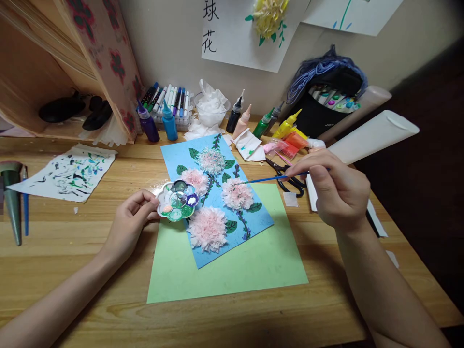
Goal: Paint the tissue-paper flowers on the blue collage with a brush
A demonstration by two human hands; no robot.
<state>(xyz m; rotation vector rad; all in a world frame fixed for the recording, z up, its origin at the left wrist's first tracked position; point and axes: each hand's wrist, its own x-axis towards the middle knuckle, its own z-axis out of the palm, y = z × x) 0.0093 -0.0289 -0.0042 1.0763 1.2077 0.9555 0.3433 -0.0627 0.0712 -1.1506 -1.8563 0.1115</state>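
My left hand (136,215) pinches the rim of a flower-shaped paint palette (177,200), whose wells hold green, white, purple and peach paint. It hovers over the left edge of a blue sheet (232,246) bearing pink tissue-paper flowers and painted dark stems and leaves. Between the fingers of my right hand (329,188) is a thin blue paintbrush (266,179), its tip at the right-hand pink paper flower (237,193). Whether the bristles touch the petals I cannot tell. Beneath the blue sheet lies a green sheet (232,285).
Paint bottles (263,123), a marker box (170,104) and a bowl of tissue (212,106) line the wall. Scissors (286,176) lie near my right hand. A paint-stained paper (68,171) and another brush (25,203) are at left; a black bin (326,106) stands at back right.
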